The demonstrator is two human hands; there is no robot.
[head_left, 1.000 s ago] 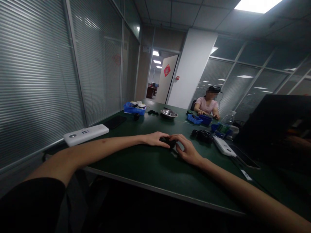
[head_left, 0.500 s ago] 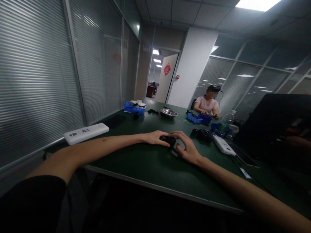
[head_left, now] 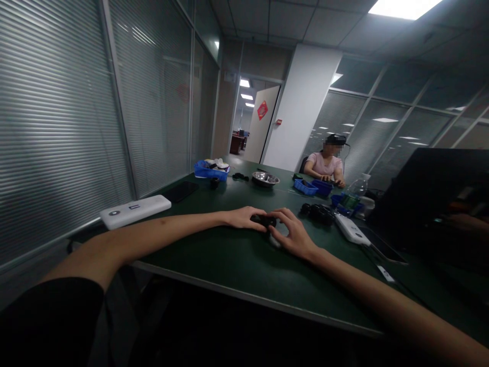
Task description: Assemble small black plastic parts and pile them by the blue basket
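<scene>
Between my two hands, just above the green table [head_left: 229, 265], is a small dark rounded object [head_left: 263, 220]; its exact kind is hard to make out. My left hand [head_left: 244, 218] is closed on its left side, thumb and fingers around it. My right hand [head_left: 293, 232] curls over its right end, with thumb and fingertips against it. Below the right thumb a pale, blurred patch shows on the tabletop. To the right of my right hand lie several black rounded pieces [head_left: 320, 213] in a cluster.
A metal bowl [head_left: 265, 179] and a filled blue basket [head_left: 211, 171] stand farther back. White devices lie left [head_left: 137, 211] and right [head_left: 350, 229]. Blue trays [head_left: 305, 187] and a plastic bottle [head_left: 357, 189] are at the right. Across the table sits a person [head_left: 325, 162].
My right thumb and fingers have closed in on the right end of the dark object. My left hand has hardly moved.
</scene>
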